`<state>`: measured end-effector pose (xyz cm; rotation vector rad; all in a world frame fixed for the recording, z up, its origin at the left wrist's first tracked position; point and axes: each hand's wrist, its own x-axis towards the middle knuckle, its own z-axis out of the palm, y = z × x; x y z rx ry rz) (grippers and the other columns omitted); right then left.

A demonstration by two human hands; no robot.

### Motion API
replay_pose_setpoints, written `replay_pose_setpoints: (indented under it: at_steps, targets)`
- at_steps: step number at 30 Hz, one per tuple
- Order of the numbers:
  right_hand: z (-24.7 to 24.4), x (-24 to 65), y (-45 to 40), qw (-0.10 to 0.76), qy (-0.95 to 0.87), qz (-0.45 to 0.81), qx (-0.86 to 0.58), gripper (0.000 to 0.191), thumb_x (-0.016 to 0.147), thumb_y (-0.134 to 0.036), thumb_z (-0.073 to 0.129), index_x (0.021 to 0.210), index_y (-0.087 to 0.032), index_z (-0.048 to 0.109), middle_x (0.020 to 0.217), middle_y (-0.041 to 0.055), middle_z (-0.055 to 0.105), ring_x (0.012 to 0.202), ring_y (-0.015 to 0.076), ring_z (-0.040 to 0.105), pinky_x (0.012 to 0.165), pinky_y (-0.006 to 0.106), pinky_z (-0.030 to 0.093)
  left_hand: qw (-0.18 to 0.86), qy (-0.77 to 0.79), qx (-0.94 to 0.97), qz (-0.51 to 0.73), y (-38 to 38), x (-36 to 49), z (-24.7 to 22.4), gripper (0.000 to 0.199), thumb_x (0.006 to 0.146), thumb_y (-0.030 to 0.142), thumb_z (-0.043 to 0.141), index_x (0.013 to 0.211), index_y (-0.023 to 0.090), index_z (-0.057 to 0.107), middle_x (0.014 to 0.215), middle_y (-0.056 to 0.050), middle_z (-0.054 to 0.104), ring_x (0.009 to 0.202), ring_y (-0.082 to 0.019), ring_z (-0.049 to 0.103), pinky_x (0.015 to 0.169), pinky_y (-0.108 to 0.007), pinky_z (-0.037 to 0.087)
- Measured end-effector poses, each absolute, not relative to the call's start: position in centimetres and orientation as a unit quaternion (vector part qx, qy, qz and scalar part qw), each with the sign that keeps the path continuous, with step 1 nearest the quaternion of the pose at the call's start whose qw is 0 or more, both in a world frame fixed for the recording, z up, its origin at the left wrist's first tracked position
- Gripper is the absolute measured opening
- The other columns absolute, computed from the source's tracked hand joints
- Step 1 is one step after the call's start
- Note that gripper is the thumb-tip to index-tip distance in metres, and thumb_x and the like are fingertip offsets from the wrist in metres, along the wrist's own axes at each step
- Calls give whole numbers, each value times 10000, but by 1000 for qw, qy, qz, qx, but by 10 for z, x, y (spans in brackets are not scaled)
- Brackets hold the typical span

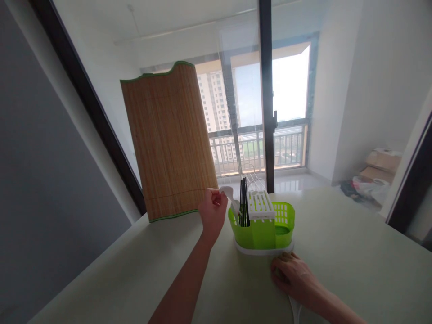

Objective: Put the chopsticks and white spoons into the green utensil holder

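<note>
Lime-green plastic forms the oval caddy (259,236), smooth below and pierced with rows of small slots around its upper wall, seated on a rounded white base on the pale, matte worktop (340,252). A white slatted rack (260,204) spans its middle; straight, slim black chopsticks (243,202) stand close together in the compartment on its nine o'clock side. The glossy white spoon (231,196) leans out of that same compartment, its rounded end tilted toward ten o'clock. The left hand (213,207) is at nine o'clock from the caddy, its fingers curled together, with the spoon's rounded end at their three o'clock, right beside the tips; whether they grip it cannot be told. At five o'clock from the caddy, the right hand (293,275) rests low by the base, fingers bent inward, whether clamped on anything unclear; a smooth white handle (296,309) shows at its six o'clock. Toward ten o'clock from the caddy stands a finely ribbed, tan mat (170,144), curved along its top and edged in green.
</note>
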<state>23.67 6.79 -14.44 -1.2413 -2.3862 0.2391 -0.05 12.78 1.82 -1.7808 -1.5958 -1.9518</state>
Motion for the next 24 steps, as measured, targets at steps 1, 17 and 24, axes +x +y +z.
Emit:
replay_pose_setpoints:
  at_steps: [1, 17, 24]
  targets:
    - [-144, 237, 68, 216, -862, 89, -449, 136, 763, -176, 547, 859, -229, 628, 861, 19, 671, 847, 217, 584, 817, 324, 367, 17, -539, -593, -598, 134, 1, 14, 150, 820, 339, 570, 800, 196, 529, 678, 30, 642, 590, -105, 599, 596, -212, 449]
    - [-136, 238, 67, 210, -865, 110, -441, 133, 767, -192, 573, 867, -232, 651, 887, 21, 674, 883, 219, 582, 834, 334, 374, 42, -674, -643, -361, 151, 4, -19, 183, 809, 367, 567, 926, 227, 580, 727, 25, 594, 647, -148, 559, 550, -232, 269]
    - [-123, 252, 69, 199, -867, 116, -443, 110, 773, -245, 603, 858, -229, 671, 879, 40, 658, 875, 227, 588, 787, 321, 414, 67, -566, -693, -442, 92, 18, -60, 172, 883, 333, 460, 819, 218, 570, 603, 37, 527, 564, -113, 519, 573, -223, 345]
